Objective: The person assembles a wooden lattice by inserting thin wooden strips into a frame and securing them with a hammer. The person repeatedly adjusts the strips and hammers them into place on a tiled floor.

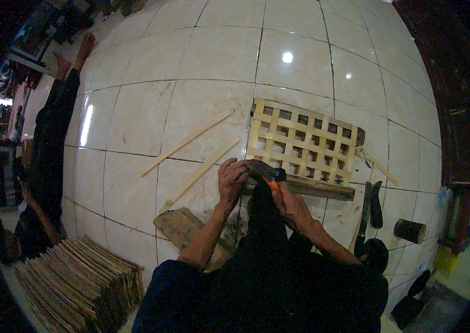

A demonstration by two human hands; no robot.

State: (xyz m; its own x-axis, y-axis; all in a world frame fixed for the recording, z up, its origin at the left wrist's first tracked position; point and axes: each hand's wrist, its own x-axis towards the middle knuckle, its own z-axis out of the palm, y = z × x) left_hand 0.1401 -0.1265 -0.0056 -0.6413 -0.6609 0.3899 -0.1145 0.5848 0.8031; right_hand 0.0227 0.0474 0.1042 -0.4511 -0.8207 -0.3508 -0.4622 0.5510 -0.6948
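Note:
My right hand [290,206] grips a tool with an orange and black handle [273,183]; its dark head points up and left, and its exact kind cannot be made out. The fingers of my left hand [231,182] are bent and pressed together at the far end of that tool, and what they pinch is hidden. Just beyond both hands lies an open lattice of pale woven strips [306,145], set on a dark wooden frame [324,190]. Two loose pale strips [201,173] rest on the tiles left of the lattice.
A worn wooden block [177,227] lies by my left forearm. Long dark blade-like tools [366,211] and a short dark cylinder [410,231] lie to the right. A tall stack of thin brown slats [82,280] stands near left. Another person [52,150] stretches along the left side.

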